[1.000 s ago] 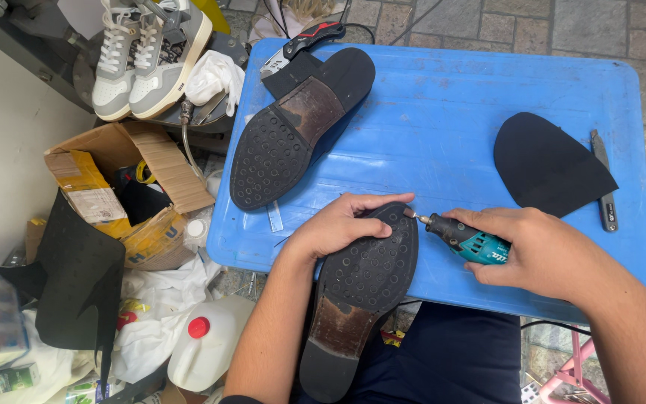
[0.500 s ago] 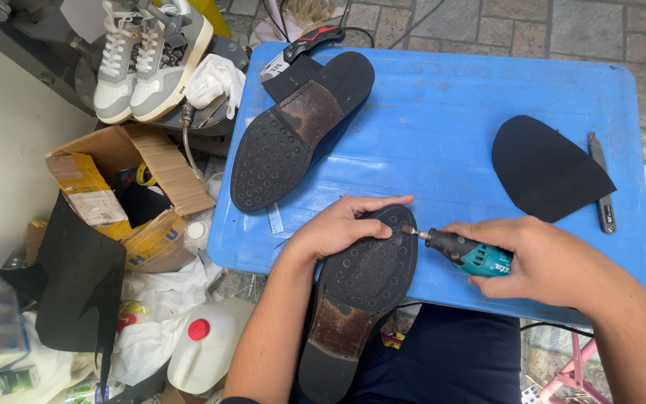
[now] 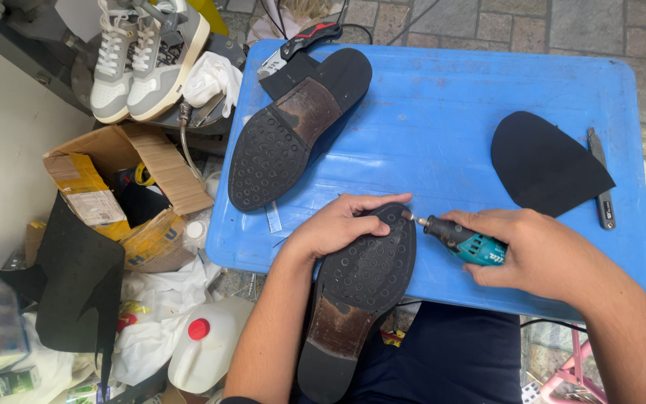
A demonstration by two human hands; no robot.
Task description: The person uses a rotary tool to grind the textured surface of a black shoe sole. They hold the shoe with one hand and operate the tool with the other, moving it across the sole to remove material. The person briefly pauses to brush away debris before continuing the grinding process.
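Our left hand [image 3: 338, 224] presses the upturned shoe [image 3: 360, 292] down at the near edge of the blue surface [image 3: 450, 120], fingers together and curled over its toe. Our right hand [image 3: 540, 251] wraps closed fingers around the teal rotary tool [image 3: 461, 239], tip touching the sole's edge. A second shoe [image 3: 285, 138] and black sole sheet [image 3: 543, 164] lie apart.

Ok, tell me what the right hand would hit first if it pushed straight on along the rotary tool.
The right hand points its teal rotary tool leftward; the tip already seems to touch the toe edge of the upturned shoe, under the left hand.
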